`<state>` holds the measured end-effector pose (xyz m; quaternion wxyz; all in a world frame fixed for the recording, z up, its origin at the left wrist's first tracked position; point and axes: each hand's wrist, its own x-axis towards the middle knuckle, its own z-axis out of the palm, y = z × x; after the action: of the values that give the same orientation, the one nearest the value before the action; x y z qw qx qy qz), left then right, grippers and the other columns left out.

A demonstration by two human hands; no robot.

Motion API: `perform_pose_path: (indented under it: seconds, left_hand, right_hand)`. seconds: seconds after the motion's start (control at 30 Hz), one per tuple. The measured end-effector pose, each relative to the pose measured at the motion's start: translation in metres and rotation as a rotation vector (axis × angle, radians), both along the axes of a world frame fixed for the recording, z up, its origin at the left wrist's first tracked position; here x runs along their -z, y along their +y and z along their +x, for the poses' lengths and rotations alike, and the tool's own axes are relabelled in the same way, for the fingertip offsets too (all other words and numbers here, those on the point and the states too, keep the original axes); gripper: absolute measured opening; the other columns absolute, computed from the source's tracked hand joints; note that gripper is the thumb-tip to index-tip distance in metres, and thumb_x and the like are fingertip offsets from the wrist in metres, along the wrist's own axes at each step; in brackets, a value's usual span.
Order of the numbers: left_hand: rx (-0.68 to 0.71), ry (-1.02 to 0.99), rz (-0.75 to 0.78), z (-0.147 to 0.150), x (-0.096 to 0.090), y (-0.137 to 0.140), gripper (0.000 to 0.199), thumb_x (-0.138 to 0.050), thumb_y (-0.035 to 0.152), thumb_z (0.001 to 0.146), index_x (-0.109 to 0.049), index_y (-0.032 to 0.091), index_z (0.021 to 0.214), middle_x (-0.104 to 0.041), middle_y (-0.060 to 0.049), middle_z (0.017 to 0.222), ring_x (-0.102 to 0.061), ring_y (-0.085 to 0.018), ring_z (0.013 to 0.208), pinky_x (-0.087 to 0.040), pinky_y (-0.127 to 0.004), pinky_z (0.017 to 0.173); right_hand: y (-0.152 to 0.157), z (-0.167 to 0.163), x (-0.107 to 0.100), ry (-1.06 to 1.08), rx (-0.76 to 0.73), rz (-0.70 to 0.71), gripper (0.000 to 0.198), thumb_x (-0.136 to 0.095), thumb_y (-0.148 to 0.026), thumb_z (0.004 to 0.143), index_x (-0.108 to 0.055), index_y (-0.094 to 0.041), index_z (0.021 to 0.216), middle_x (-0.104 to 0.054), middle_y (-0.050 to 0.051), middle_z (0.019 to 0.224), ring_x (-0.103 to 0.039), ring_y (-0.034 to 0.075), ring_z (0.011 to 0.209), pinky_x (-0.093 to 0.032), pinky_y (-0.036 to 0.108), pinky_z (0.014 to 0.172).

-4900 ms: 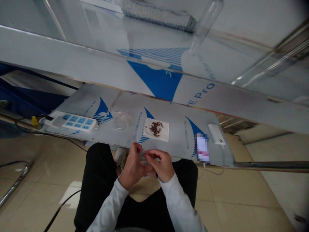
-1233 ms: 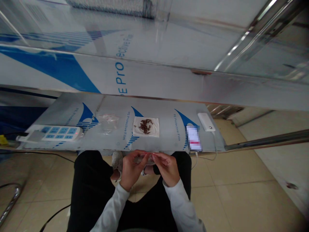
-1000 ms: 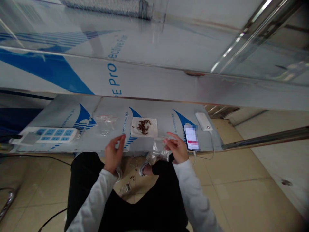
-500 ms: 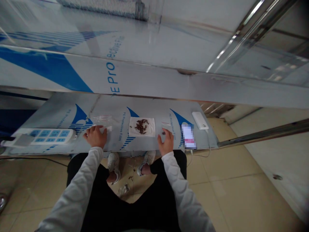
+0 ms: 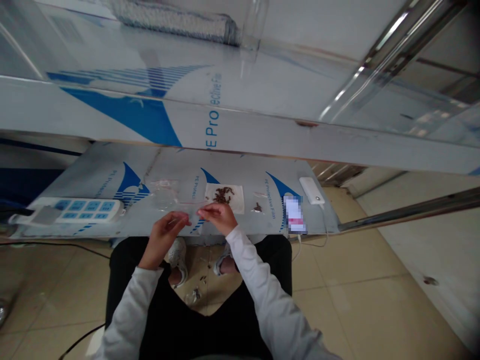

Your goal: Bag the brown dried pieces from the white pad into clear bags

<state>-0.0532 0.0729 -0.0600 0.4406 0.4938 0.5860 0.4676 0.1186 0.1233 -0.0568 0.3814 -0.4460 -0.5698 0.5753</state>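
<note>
My left hand (image 5: 165, 235) is closed in a pinch just above the table's front edge. My right hand (image 5: 219, 217) pinches close beside it, fingertips almost meeting the left ones. Between and above the fingertips shows a clear plastic zip bag (image 5: 188, 203) with a faint reddish seal line; its outline is hard to see. Behind my right hand, a white paper sheet (image 5: 239, 202) carries a heap of small brown pieces (image 5: 224, 194), partly hidden by the hand. To its right lies a small clear bag (image 5: 259, 195) near a few brown pieces (image 5: 257, 206).
More clear bags (image 5: 164, 192) lie left of the paper. A white power strip (image 5: 84, 210) rests at the far left. On the right are a phone (image 5: 294, 214) and a white power bank (image 5: 311, 190) with a cable. A film-covered shelf (image 5: 240, 129) overhangs the table (image 5: 180, 167).
Both hands have come together from either side, in front of the paper, and their fingers have closed on a clear bag. Brown pieces at the right are now uncovered.
</note>
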Motion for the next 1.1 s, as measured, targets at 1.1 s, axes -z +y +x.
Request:
perform_pose_path:
  seconds: [1.1]
  left_hand:
    - [-0.023,0.846,0.26,0.058,-0.041,-0.076,0.012,-0.059,0.031,0.079,-0.063,0.021,0.073,-0.068,-0.005,0.074,-0.064,-0.023,0.073,-0.046,-0.033,0.069]
  right_hand:
    - [-0.084,0.031,-0.015,-0.489,0.175,0.352,0.011,-0.049,-0.017,0.084,-0.058,-0.022,0.082,-0.069,0.001,0.073,-0.066,0.016,0.065,-0.051,0.026,0.064]
